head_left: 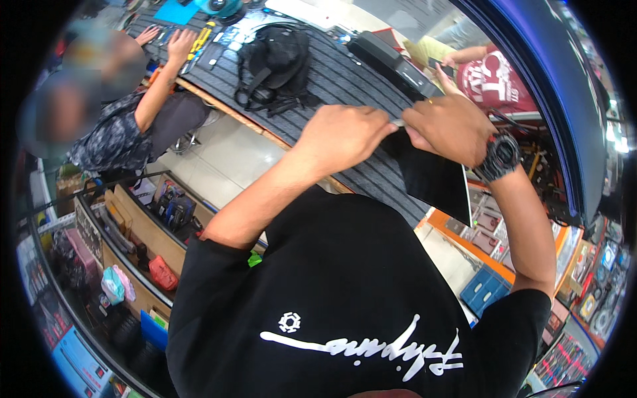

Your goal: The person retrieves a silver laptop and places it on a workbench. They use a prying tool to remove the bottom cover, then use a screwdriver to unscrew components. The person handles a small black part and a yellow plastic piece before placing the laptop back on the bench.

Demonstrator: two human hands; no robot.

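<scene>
A thin, glossy black panel with a pale edge (432, 174) hangs tilted beneath my hands, just past the front of the bench. My right hand (448, 129), with a dark watch at the wrist, is closed at the panel's upper end and covers part of it. My left hand (346, 136) is closed too, its fingertips pinched together right beside the right hand's. A small pale bit shows between the two hands at the panel's upper corner. What exactly the left fingers grip is hidden.
A black backpack (275, 63) lies on the grey striped bench mat (335, 73). Beyond it is a long black case (391, 63). A co-worker's hand (179, 46) rests near yellow-handled tools (202, 40). Someone in maroon (494, 79) stands across. Cluttered bins (142, 232) fill the left.
</scene>
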